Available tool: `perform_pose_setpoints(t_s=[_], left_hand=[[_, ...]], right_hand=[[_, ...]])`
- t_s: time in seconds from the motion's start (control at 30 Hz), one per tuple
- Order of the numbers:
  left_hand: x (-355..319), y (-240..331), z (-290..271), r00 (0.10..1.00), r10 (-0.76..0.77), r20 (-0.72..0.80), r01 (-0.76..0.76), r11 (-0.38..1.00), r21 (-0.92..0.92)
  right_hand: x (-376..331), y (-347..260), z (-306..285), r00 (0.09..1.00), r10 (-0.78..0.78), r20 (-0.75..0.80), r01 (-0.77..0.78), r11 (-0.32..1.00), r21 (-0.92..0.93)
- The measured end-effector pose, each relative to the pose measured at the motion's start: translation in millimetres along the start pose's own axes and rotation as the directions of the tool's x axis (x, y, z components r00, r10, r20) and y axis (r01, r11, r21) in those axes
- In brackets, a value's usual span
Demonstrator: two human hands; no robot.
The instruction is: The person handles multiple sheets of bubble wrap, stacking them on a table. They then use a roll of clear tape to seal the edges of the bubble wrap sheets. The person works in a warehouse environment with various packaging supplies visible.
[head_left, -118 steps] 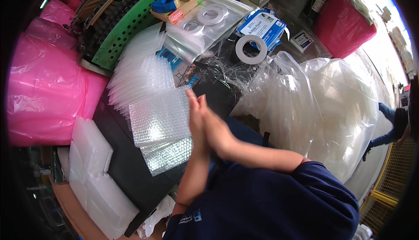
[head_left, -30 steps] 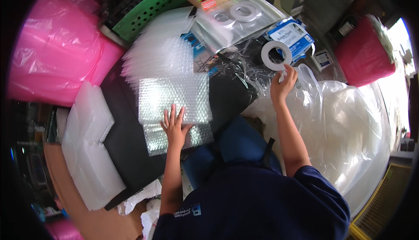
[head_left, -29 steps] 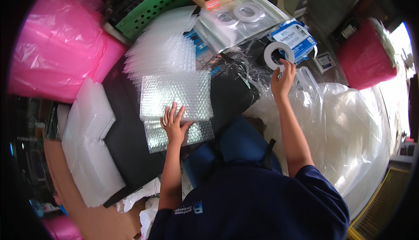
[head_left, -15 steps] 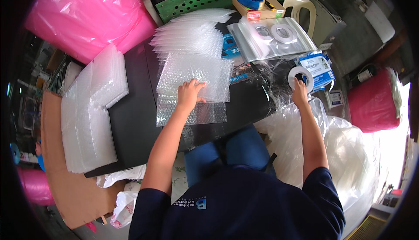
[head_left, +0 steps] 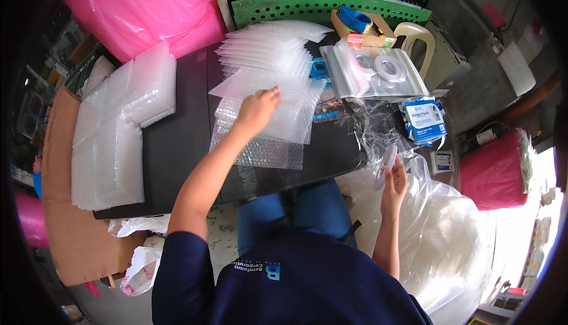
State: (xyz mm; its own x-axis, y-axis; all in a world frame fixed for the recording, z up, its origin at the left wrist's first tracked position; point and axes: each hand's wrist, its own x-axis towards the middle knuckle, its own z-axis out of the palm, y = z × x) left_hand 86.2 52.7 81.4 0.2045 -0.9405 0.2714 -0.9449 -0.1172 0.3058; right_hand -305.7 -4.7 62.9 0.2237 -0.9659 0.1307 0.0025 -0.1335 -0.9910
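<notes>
My left hand (head_left: 259, 111) is closed in a pinch at a bubble wrap pouch (head_left: 245, 86), on the fanned pile of clear bubble wrap pouches (head_left: 263, 50). Under my left wrist, further bubble wrap pieces (head_left: 275, 150) reach toward the table's near edge. My right hand (head_left: 395, 184) grips a roll of tape (head_left: 386, 168) with a white core, turned nearly edge-on, over the table's right front corner. Crumpled clear plastic film (head_left: 381, 127) lies just beyond that roll.
Stacked bubble wrap pouches (head_left: 109, 141) cover the black table's (head_left: 177, 147) left end. Tape rolls (head_left: 389, 69) rest on clear plastic sheets at the back right, by a cardboard box (head_left: 378, 32) and blue-and-white packets (head_left: 425, 121). A large clear plastic bag (head_left: 438, 224) bulges at the right.
My right hand has drawn the tape roll nearer and down, turning it from face-on to edge-on. My left hand has gone from lying spread on the pouches to pinching. The view has shifted slightly.
</notes>
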Motion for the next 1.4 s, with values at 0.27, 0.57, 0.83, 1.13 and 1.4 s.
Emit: perform_pose_setpoints(t_s=[0.27,0.57,0.83,1.13,1.4], left_hand=[[-179.6,67.0,55.4,0.939,-0.011,0.343,-0.012,0.998,0.064],[-137.6,89.6,73.4,0.706,-0.426,0.566,0.327,0.905,0.274],[-113.4,123.4,-4.2,0.958,-0.149,0.245,0.286,0.437,-0.853],[-135.2,132.3,12.6,0.932,-0.297,0.207,0.325,0.435,-0.84],[-145.2,101.5,33.8,0.885,-0.218,0.413,0.465,0.343,-0.816]], right_hand=[[6.9,-15.7,40.9,0.981,-0.021,0.192,0.003,0.996,0.094],[-23.0,-34.2,83.3,0.945,0.079,0.319,-0.118,0.987,0.106],[-56.4,-33.1,78.5,0.873,0.067,0.484,0.069,0.964,-0.258],[-70.5,-38.0,111.3,0.865,-0.077,0.497,0.309,0.86,-0.406],[-85.9,-33.0,124.8,0.859,0.164,0.485,0.073,0.899,-0.432]])
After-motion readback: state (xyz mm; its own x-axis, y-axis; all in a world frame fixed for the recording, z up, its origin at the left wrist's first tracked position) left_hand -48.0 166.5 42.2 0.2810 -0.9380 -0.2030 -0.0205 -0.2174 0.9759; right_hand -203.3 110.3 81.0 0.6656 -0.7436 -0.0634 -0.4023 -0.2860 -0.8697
